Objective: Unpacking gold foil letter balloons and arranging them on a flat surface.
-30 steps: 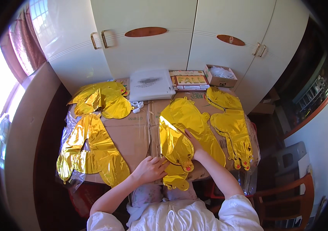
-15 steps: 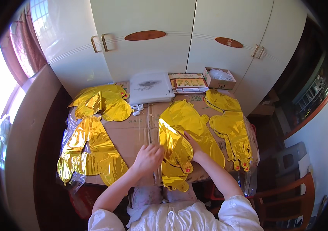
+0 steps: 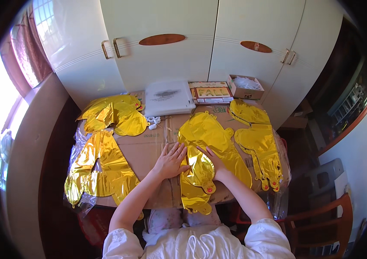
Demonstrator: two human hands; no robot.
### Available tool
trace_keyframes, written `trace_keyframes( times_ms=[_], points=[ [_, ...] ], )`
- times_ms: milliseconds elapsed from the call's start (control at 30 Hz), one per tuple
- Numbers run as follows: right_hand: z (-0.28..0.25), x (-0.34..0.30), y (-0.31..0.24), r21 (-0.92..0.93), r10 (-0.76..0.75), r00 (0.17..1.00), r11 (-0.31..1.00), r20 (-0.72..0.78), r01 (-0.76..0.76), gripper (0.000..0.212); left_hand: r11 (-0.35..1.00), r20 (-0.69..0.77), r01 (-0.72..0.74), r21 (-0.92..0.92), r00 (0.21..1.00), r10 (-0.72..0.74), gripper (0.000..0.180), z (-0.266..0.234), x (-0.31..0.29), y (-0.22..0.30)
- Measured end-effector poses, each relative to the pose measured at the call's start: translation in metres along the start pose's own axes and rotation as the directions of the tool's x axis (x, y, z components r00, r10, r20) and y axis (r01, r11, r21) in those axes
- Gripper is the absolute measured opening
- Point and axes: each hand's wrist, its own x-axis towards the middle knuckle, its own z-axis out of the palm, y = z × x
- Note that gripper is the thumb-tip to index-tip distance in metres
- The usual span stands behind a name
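A gold foil balloon [image 3: 201, 172], partly folded over on itself, lies at the near middle of the table. My left hand [image 3: 171, 162] rests on its left edge, fingers stretched out and spread. From the right, my right hand [image 3: 216, 162] lies along the folded part, its fingers extended and the fingertips pressing on the foil. A larger flat stretch of gold foil [image 3: 209, 125] reaches away beyond both hands. One fold ends in a small tab with a red mark at its near tip. Whether the folded part and the larger sheet are one piece, I cannot tell.
Cardboard [image 3: 149, 149] covers the table. An A-shaped gold balloon [image 3: 106, 183] lies left, a gold foil pile [image 3: 114, 114] behind it, more gold balloons [image 3: 259, 140] right. Behind are white rolls [image 3: 153, 123], a plastic-bag stack [image 3: 166, 99], a picture-covered package [image 3: 211, 93] and an open box [image 3: 248, 91].
My left hand has opened from a closed grip and moved slightly right and away, flattening onto the foil. The raised left edge of the fold now lies lower. My right hand is almost unmoved.
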Motion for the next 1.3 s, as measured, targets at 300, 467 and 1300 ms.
trace_keyframes(
  times_ms=[300, 467, 1300],
  points=[
    [-0.074, -0.003, -0.044, 0.231, -0.086, 0.996, 0.969, -0.020, 0.088, 0.069, 0.999, 0.028, 0.028, 0.028, 0.999, -0.029, 0.078, -0.001, -0.005, 0.000],
    [-0.104, -0.001, -0.046, -0.078, -0.048, 0.947, 0.997, -0.316, 0.024, 0.045, 0.998, 0.041, 0.049, 0.027, 0.998, -0.050, 0.077, -0.002, -0.007, 0.000],
    [-0.042, -0.024, -0.093, -0.126, -0.131, 0.987, 0.985, -0.090, 0.119, 0.062, 0.981, -0.115, 0.189, 0.050, 0.976, -0.182, 0.061, 0.003, 0.024, -0.041]
  ],
)
